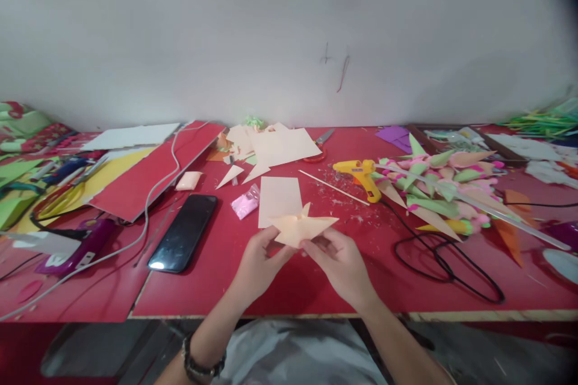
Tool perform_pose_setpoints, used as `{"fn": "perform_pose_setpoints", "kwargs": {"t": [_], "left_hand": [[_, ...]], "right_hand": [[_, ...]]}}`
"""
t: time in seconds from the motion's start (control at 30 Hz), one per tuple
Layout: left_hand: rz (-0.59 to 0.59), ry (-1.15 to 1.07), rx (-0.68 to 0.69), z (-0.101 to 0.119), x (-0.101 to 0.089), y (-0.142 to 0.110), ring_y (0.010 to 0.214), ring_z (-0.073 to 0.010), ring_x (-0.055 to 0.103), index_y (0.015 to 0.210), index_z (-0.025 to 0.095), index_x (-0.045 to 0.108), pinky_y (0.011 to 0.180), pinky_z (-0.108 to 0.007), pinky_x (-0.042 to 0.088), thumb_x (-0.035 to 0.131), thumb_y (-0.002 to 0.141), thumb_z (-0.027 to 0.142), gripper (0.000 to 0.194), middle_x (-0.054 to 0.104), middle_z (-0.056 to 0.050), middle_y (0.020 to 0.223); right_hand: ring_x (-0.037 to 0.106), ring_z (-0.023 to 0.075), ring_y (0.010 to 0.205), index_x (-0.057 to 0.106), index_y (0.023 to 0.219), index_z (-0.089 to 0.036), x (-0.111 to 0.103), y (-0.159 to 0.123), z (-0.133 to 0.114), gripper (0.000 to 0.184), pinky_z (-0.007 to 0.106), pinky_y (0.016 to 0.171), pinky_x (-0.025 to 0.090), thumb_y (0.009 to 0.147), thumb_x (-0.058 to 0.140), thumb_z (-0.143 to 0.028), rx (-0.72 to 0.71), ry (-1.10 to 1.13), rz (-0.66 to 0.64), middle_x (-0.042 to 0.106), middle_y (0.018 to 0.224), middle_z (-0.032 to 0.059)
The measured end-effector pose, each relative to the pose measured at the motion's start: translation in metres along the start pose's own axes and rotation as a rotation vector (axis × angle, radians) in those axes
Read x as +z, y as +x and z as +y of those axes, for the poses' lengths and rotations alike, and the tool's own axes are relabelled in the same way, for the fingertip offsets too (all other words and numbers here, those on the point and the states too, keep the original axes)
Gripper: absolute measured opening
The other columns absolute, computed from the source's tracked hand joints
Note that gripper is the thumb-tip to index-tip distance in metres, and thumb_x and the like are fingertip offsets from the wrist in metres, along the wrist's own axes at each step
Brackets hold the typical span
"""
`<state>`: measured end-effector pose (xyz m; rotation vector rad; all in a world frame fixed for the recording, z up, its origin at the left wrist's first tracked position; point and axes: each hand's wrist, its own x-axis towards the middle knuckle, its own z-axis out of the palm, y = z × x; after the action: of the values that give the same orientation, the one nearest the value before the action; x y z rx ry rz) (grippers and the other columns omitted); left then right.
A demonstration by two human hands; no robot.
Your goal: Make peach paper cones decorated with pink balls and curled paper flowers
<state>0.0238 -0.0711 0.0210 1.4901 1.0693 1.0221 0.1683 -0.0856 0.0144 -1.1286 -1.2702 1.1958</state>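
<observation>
Both hands pinch a cream folded paper star [300, 227] with pointed arms, held just above the table's front half. My left hand [259, 261] grips its lower left side, the thumb in front. On the lower right, my right hand [341, 261] closes thumb and fingers on the same paper. Right behind the star lies a cream paper rectangle [279, 192]. To its left is a small plastic packet of pink stuff [245, 202]. Farther back are a cream sheet [284, 147] and a pair of scissors [320, 145], with a cut paper triangle [229, 175] nearby.
A yellow glue gun [368, 177] lies to the right, its black cord [445, 271] looping forward. Beyond it is a pile of coloured paper cones [445, 177]. On the left are a black phone [183, 233], a red board [156, 171] and a purple power strip [85, 246].
</observation>
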Motion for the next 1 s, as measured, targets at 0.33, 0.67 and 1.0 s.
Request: {"fn": "perform_pose_setpoints", "kwargs": {"t": [0.33, 0.67, 1.0], "left_hand": [[0.212, -0.029, -0.011, 0.000, 0.015, -0.002, 0.075, -0.0165, 0.062, 0.076, 0.012, 0.060, 0.066, -0.023, 0.048, 0.058, 0.068, 0.022, 0.013, 0.068, -0.004, 0.078], [0.131, 0.233, 0.191, -0.002, 0.012, -0.007, 0.071, -0.0138, 0.057, 0.078, 0.014, 0.058, 0.066, -0.022, 0.045, 0.059, 0.068, 0.019, 0.011, 0.061, -0.003, 0.078], [0.245, 0.176, 0.216, -0.006, 0.010, -0.008, 0.074, -0.0159, 0.061, 0.077, 0.017, 0.068, 0.070, -0.024, 0.047, 0.059, 0.073, 0.024, 0.012, 0.068, -0.004, 0.079]], "right_hand": [[0.059, 0.0135, 0.063, 0.058, 0.071, -0.017, 0.007, -0.001, -0.001, 0.011, 0.024, 0.062, 0.048, 0.072, 0.060, -0.027, -0.004, 0.048, 0.097, 0.062, 0.066, 0.0011], [0.061, 0.0202, 0.081, 0.060, 0.084, -0.017, 0.008, -0.004, 0.009, 0.016, 0.033, 0.075, 0.048, 0.075, 0.057, -0.030, -0.039, -0.017, 0.061, 0.065, 0.085, 0.0071], [0.057, 0.0172, 0.091, 0.060, 0.084, -0.021, 0.003, -0.002, 0.006, 0.011, 0.030, 0.081, 0.045, 0.075, 0.056, -0.022, -0.141, -0.053, -0.087, 0.060, 0.094, 0.0036]]}}
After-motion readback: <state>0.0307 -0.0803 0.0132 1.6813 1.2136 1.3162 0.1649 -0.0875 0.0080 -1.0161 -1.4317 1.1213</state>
